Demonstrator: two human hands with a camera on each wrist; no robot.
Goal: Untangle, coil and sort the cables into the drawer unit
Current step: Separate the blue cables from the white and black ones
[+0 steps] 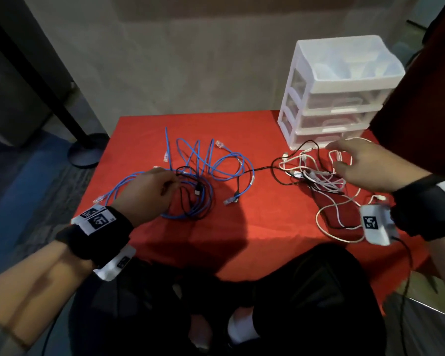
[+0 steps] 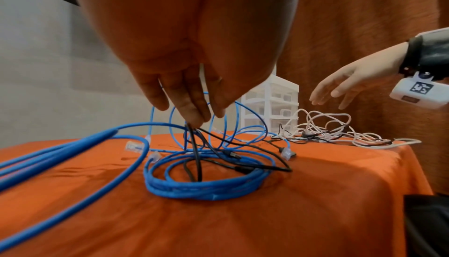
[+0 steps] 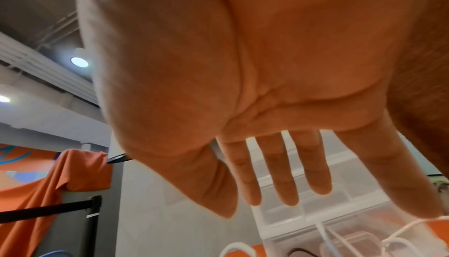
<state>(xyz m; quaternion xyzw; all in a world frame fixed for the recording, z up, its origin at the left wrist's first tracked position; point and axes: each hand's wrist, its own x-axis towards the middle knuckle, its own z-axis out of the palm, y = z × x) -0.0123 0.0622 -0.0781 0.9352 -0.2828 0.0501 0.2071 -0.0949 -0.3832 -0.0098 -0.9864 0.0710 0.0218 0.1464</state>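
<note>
Blue network cables [image 1: 203, 173] [image 2: 206, 188] lie looped on the red tablecloth [image 1: 242, 227], with a thin black cable [image 1: 190, 186] [image 2: 196, 157] tangled through them. My left hand [image 1: 149, 194] [image 2: 194, 115] pinches that black cable just above the blue coil. A knot of white cables [image 1: 316, 173] [image 2: 323, 126] mixed with black ones lies to the right, in front of the white drawer unit [image 1: 337, 91] [image 2: 269, 103] [image 3: 340, 194]. My right hand [image 1: 362, 165] [image 2: 345, 86] [image 3: 279, 174] hovers over the white knot, fingers spread and straight, holding nothing.
The drawer unit stands at the table's back right with its top tray open. A dark curtain [image 1: 421, 86] hangs at the right. A black stanchion base [image 1: 88, 150] stands on the floor left of the table. My knees [image 1: 267, 291] are at the front edge.
</note>
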